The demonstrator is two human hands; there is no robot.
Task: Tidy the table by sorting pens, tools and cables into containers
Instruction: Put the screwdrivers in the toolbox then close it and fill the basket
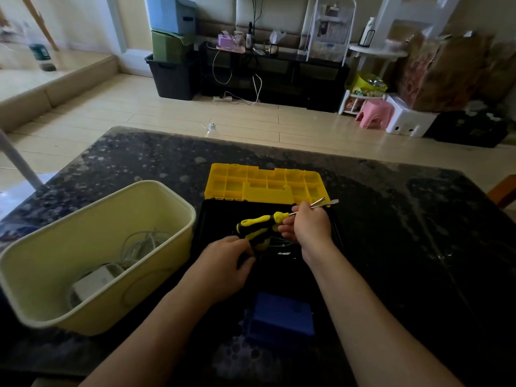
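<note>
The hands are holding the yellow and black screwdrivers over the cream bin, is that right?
No. The head view shows the left hand and right hand holding the screwdrivers over the open black toolbox; the cream bin sits to its left.

Nothing legible anywhere: the print on the distant yellow packet (363,89) is too small and blurred to read.

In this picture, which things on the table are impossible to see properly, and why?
Head view only.
Inside of the black toolbox: dark, partly covered by left hand and right hand; contents unclear.
The screwdrivers: handle ends hidden by the left hand, shaft bases by the right.
The cables in the cream bin: partly hidden by its near wall.
The blue box: dim and blurred; identity unclear.
</note>
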